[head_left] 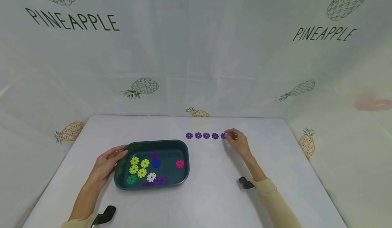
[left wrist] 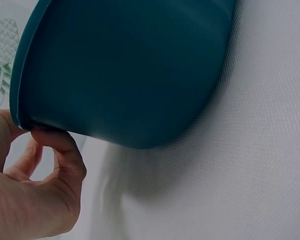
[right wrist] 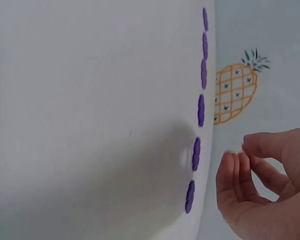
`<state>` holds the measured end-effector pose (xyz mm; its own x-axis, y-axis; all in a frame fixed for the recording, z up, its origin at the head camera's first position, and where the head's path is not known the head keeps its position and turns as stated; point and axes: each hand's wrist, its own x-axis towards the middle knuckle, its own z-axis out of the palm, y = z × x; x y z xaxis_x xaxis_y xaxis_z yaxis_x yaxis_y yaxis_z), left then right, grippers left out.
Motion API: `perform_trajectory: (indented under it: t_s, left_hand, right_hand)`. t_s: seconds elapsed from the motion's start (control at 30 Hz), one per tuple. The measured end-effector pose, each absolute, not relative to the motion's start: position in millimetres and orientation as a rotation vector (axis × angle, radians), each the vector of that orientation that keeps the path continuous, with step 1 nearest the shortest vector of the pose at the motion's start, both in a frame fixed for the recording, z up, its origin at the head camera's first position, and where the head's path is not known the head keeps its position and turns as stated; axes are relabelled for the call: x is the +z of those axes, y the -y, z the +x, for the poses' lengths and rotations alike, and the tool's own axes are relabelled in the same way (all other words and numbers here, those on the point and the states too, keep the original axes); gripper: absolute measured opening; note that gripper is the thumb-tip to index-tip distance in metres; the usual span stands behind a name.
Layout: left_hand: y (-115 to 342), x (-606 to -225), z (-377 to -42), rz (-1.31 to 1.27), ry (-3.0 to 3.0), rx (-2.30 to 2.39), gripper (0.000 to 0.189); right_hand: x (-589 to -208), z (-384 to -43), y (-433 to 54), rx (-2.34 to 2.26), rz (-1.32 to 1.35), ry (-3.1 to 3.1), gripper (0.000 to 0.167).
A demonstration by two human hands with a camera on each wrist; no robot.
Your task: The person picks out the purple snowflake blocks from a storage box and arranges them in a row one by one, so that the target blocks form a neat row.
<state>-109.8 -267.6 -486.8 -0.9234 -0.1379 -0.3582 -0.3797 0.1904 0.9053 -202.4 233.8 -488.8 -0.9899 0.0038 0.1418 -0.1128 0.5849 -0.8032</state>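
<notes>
We see six purple flower pieces (right wrist: 203, 74) lying in one line near the far edge of the white table (head_left: 214, 197), as the right wrist view shows (from the head we count only five, the end of the line being partly behind the hand). That much looks done: one colour set out in an orderly row. Our right hand (head_left: 238, 143) is just above the line's right end, its fingers loosely bent, and we see nothing between them, so we judge it released. Our left hand (head_left: 105, 165) grasps the rim of the dark teal tray (head_left: 159, 141) at its left end.

We judge the work far from finished, if the rest is meant to be laid out too. In the tray we find four yellow pieces (head_left: 142, 173), a green one (head_left: 131, 179), a white one (head_left: 151, 177), a blue one (head_left: 156, 163) and a pink one (head_left: 180, 163). Some purple ones (head_left: 160, 180) are in there as well, too dim to count.
</notes>
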Motion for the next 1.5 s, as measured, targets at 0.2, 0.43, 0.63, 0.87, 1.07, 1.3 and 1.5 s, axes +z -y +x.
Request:
perform_trajectory:
  t_s: [0.2, 0.43, 0.63, 0.87, 1.07, 1.3, 1.5]
  left_hand:
    - [267, -488, -110, -0.511, -2.256, 1.820, 0.069]
    - [266, -489, -109, -0.511, -2.252, 1.815, 0.068]
    - [268, -487, -110, -0.501, -2.253, 1.809, 0.068]
    - [269, -485, -110, -0.502, -2.242, 1.813, 0.066]
    - [268, -486, -110, -0.492, -2.224, 1.835, 0.064]
    - [267, -484, -112, -0.488, -2.208, 1.858, 0.063]
    - [268, -485, -112, -0.490, -2.212, 1.847, 0.067]
  right_hand:
    - [-483, -198, -218, 1.414, 0.163, 2.660, 0.018]
    - [-475, -189, -197, 1.416, 0.283, 2.641, 0.017]
    - [-467, -181, -176, 1.423, 0.392, 2.613, 0.017]
    - [-457, -174, -148, 1.401, 0.611, 2.558, 0.016]
    - [-457, -169, -125, 1.446, 0.730, 2.558, 0.017]
    - [-459, -168, -102, 1.510, 0.920, 2.571, 0.018]
    - [-461, -163, -83, 1.544, 1.104, 2.551, 0.022]
